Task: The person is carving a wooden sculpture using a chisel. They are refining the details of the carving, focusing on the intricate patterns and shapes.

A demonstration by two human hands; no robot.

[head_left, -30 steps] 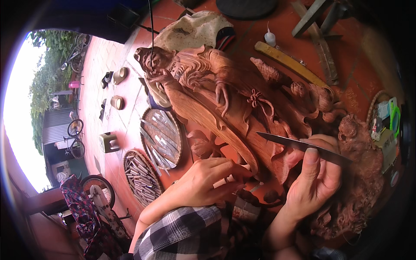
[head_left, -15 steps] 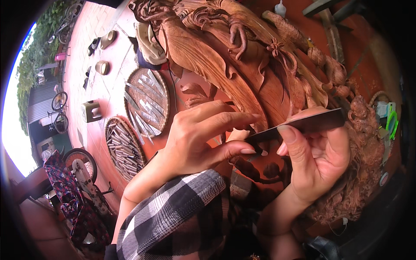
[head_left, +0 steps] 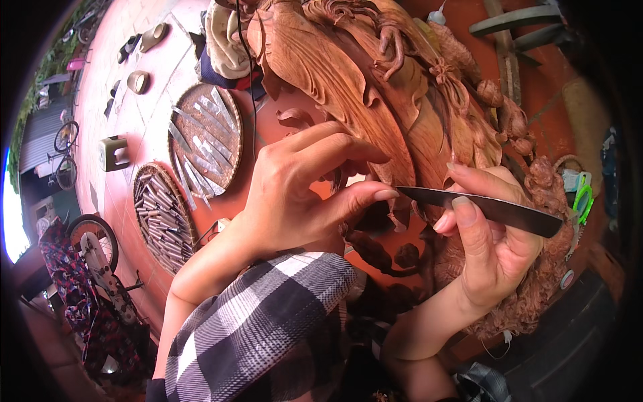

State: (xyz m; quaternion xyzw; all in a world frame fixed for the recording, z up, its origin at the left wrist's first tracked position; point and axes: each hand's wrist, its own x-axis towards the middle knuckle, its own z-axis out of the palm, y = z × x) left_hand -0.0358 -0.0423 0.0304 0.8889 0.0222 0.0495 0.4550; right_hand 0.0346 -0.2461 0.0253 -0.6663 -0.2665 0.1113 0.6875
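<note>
A thin dark metal blade (head_left: 492, 209), flat and tapering to a point at its left end, is pinched between the thumb and fingers of my right hand (head_left: 492, 248). Its broad end slants down to the right. My left hand (head_left: 288, 184) is at the pointed end, its thumb tip beside the point; whether they touch I cannot tell. Thumb and index finger stand apart, the other fingers curved. Just beyond both hands lies a large reddish-brown wood carving (head_left: 335, 80) with flowing folds, flowers and knotted shapes.
At left, a round woven tray (head_left: 234, 161) holds flat metal strips, and a woven basket (head_left: 194, 231) holds several short rods. A cloth (head_left: 228, 47) lies beside the carving. Bright green-handled scissors (head_left: 584, 199) are at far right. A black cord (head_left: 249, 67) runs down past the tray.
The blade has swung so its broad end points lower right instead of upper right. My left thumb and index finger are further apart. The whole view has shifted slightly.
</note>
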